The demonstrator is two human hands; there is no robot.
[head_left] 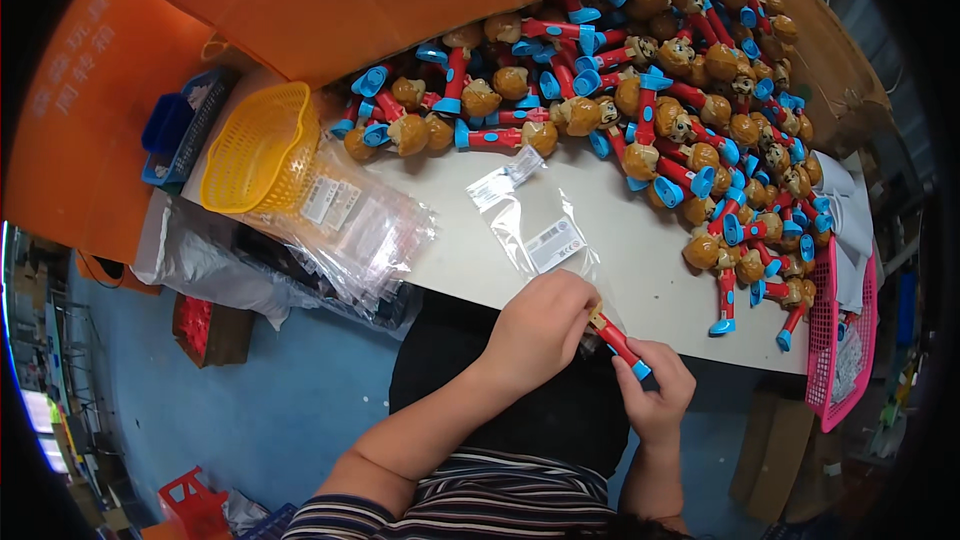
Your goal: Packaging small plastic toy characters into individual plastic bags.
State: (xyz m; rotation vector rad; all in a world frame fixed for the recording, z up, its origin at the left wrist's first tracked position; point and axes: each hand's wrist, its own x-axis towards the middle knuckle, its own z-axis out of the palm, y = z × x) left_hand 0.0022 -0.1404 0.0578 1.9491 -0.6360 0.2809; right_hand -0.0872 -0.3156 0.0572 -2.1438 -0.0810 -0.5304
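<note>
My left hand (540, 330) is closed around the head end of a toy figure, whose head the fingers mostly hide. Its red stem (614, 336) and light-blue base slant down to the right. My right hand (657, 387) pinches that blue base between thumb and fingers. Just beyond my left hand, a clear plastic bag (530, 215) with a white printed label lies flat on the table (440, 180); its near end runs under the hand.
A large heap of similar toys (640, 120) with brown heads covers the back and right of the table. On the left are a yellow basket (255, 155) and a stack of clear bags (365, 230). A pink basket (825, 340) stands at the right edge; orange board (370, 0) rises behind.
</note>
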